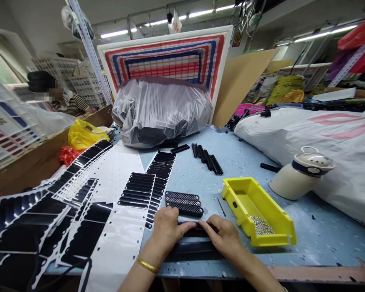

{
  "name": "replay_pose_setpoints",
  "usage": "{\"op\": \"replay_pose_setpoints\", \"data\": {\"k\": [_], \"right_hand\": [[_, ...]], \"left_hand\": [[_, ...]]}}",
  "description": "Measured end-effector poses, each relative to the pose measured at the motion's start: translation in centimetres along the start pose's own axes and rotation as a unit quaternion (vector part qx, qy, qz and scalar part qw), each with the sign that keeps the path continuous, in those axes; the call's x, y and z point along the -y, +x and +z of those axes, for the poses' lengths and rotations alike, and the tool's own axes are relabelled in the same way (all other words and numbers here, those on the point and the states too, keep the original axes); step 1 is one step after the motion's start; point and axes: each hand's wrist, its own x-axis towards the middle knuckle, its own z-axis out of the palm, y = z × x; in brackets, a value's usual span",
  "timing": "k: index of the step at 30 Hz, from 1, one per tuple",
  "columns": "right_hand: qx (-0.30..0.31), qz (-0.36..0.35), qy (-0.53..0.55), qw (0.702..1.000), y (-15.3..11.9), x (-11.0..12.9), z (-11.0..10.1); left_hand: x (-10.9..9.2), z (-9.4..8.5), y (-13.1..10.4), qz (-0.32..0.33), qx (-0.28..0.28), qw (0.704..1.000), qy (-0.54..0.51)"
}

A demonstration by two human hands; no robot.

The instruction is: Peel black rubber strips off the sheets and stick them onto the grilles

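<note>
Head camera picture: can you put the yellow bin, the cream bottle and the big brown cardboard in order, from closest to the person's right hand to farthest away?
1. Yellow bin: closest, just right of the right hand.
2. Cream bottle: farther right, past the bin.
3. Brown cardboard: farthest, standing way at the back.

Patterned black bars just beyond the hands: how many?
3 visible, side by side beyond the left hand: the farthest bar, the middle bar and the nearest bar. More could be hidden.
</note>
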Motion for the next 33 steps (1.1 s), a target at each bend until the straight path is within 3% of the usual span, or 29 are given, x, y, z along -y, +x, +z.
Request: {"op": "replay_pose_setpoints", "data": {"k": [6,11,13,16,19,22,25,28,30,33], "right_hand": [[0.006,0.011,-0.01,1.0,0.3,0.5,-0.3],[0.009,-0.003,0.011,1.0,0.5,0.4,-0.8],[0.013,-0.005,0.02,1.0,0.7,0.0,-1.4],[-0.021,-0.032,0.016,0.999,1.4,0.1,-2.5],[-0.062,-0.109,0.029,0.992,2.0,2.7,-2.3],[-0.054,-0.239,0.063,0.968,1.7,7.6,0.7],[-0.044,-0.417,0.085,0.904,0.6,12.5,6.2],[-0.019,-0.459,-0.007,0.888,-0.4,15.5,11.4],[-0.028,-0.446,-0.018,0.894,-0.6,16.2,13.5],[-0.028,-0.449,0.025,0.893,-1.0,15.8,13.9]], "left_hand": [[3.8,-1.2,-0.9,-0.026,0.002,0.999,-0.044],[10.4,-5.2,-3.0,-0.095,-0.079,0.987,-0.102],[13.7,-7.2,-4.2,-0.157,-0.116,0.98,-0.048],[17.6,-9.1,-5.6,-0.23,-0.115,0.966,0.003],[18.7,-9.2,-6.5,-0.229,-0.088,0.969,-0.011],[17.8,-8.1,-6.8,-0.2,-0.08,0.976,-0.034],[16.7,-6.7,-7.0,-0.196,-0.104,0.974,-0.055],[16.2,-5.5,-7.7,-0.184,-0.132,0.966,-0.125],[16.4,-5.0,-8.2,-0.197,-0.137,0.948,-0.209],[16.9,-4.9,-8.5,-0.27,-0.142,0.871,-0.386]]}}
